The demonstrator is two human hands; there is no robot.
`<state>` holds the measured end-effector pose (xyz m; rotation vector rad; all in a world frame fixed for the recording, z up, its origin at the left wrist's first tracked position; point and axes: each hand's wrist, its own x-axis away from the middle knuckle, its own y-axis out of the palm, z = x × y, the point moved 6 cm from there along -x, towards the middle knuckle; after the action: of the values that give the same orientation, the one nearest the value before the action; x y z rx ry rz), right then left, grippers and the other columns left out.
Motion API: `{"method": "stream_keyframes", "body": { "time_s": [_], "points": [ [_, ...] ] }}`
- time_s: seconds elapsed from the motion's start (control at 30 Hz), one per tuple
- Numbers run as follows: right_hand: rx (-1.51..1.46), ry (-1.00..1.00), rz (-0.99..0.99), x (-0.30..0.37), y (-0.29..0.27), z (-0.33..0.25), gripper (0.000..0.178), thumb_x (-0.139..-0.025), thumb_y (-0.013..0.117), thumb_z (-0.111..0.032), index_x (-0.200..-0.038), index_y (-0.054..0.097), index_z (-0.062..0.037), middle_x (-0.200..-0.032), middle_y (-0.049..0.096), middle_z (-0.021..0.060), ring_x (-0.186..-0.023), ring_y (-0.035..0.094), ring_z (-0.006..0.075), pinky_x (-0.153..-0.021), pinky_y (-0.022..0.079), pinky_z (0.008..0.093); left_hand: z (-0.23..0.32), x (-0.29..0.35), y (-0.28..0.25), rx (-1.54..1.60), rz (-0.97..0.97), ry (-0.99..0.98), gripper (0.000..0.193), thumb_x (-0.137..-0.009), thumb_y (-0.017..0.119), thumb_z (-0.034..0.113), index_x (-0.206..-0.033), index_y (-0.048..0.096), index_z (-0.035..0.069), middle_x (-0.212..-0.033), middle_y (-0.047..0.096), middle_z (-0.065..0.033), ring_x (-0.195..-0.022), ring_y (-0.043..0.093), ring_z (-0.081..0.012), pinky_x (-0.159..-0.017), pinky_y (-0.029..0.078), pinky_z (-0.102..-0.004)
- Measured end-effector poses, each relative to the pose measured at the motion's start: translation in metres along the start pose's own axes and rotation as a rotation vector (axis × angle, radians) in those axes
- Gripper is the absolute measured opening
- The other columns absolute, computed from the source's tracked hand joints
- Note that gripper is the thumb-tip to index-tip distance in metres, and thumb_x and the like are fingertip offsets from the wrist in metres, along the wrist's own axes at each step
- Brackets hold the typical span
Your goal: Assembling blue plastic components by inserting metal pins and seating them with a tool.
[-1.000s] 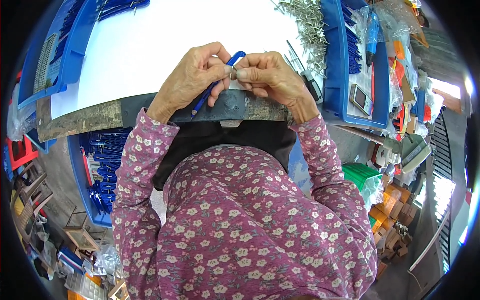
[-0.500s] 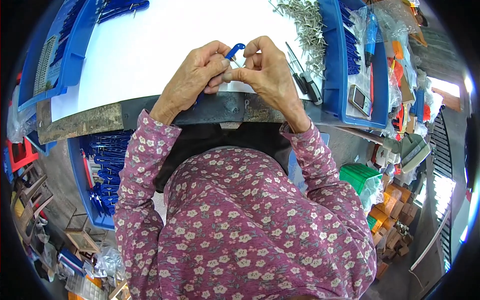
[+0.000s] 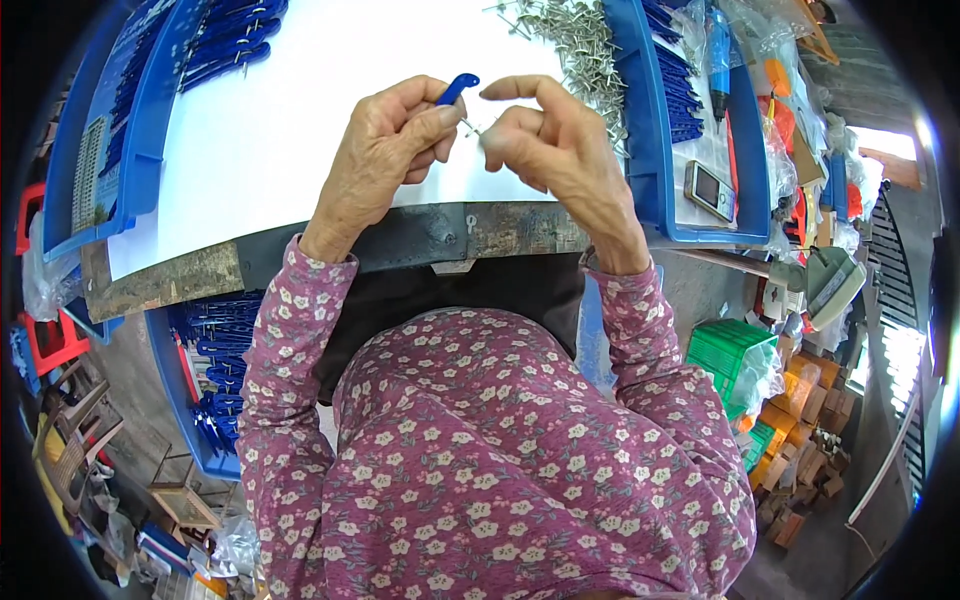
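My left hand point(image 3: 382, 150) is closed around a small blue plastic handle point(image 3: 460, 88) with a hole near its curved end, held above the white work surface. From the fingers a thin metal pin point(image 3: 469, 125) sticks out towards my right hand point(image 3: 565, 150). That hand is just right of the pin, index finger stretched out and apart from the thumb, whose tip is smeared by motion. I see nothing held in it. Beyond it lies a heap of metal pieces with thin shanks and flat heads point(image 3: 585, 55).
Blue trays flank the white surface point(image 3: 270, 170); the right tray point(image 3: 655, 190) holds blue handles and a mobile phone point(image 3: 710, 190). More blue handles point(image 3: 232, 40) lie at the far left. A blue bin point(image 3: 165, 350) of similar pieces stands below the table's worn edge point(image 3: 520, 232).
My right hand has drawn back from the pin and its index finger has straightened. The left hand keeps the blue handle. The view has shifted slightly, and the screwdrivers are now covered by my right hand.
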<state>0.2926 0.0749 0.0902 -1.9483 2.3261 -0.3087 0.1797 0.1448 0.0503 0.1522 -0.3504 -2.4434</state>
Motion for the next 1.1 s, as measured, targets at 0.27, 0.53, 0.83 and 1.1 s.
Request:
{"method": "stream_keyframes", "body": {
  "time_s": [0.27, 0.53, 0.83, 1.1],
  "points": [
    [-0.966, 0.324, -0.468, 0.006, 0.028, 0.04, 0.041, -0.095, 0.035, -0.03, -0.096, 0.052, 0.0075, -0.049, 0.042, 0.0015, -0.036, 0.027, 0.0023, -0.033, 0.024, 0.0159, 0.012, -0.002, 0.008, -0.163, -0.022, 0.03, 0.017, -0.09, 0.049, 0.018, -0.089, 0.057, 0.003, -0.06, 0.052, 0.0025, -0.048, 0.042, -0.0016, -0.042, 0.031, -0.0142],
    [-0.873, 0.273, -0.284, 0.01, 0.034, 0.037, 0.038, -0.093, 0.041, -0.031, -0.09, 0.053, 0.005, -0.048, 0.034, -0.0032, -0.039, 0.025, 0.0034, -0.036, 0.022, 0.0176, 0.005, 0.001, 0.007, -0.287, -0.002, 0.077, 0.018, -0.089, 0.049, 0.014, -0.095, 0.059, 0.0, -0.063, 0.056, -0.0014, -0.059, 0.052, -0.0074, -0.057, 0.044, -0.0199],
    [0.357, -0.218, 0.074, 0.005, 0.018, 0.027, 0.023, -0.086, 0.056, -0.02, -0.079, 0.055, 0.0015, -0.048, 0.044, 0.0015, -0.038, 0.041, 0.0108, -0.037, 0.028, 0.0255, 0.005, 0.002, 0.005, -0.481, 0.056, 0.133, 0.02, -0.086, 0.053, 0.013, -0.098, 0.061, 0.0, -0.073, 0.063, -0.0063, -0.066, 0.059, -0.0116, -0.061, 0.047, -0.0221],
    [0.868, -0.482, 0.166, 0.009, 0.023, 0.02, 0.017, -0.082, 0.06, -0.014, -0.079, 0.05, 0.0001, -0.05, 0.051, 0.0077, -0.039, 0.048, 0.0203, -0.038, 0.035, 0.0282, 0.002, -0.003, 0.006, -0.573, 0.028, 0.133, 0.017, -0.087, 0.051, 0.015, -0.094, 0.058, 0.001, -0.069, 0.059, -0.0047, -0.059, 0.053, -0.0108, -0.056, 0.043, -0.0221]
  ]
}}
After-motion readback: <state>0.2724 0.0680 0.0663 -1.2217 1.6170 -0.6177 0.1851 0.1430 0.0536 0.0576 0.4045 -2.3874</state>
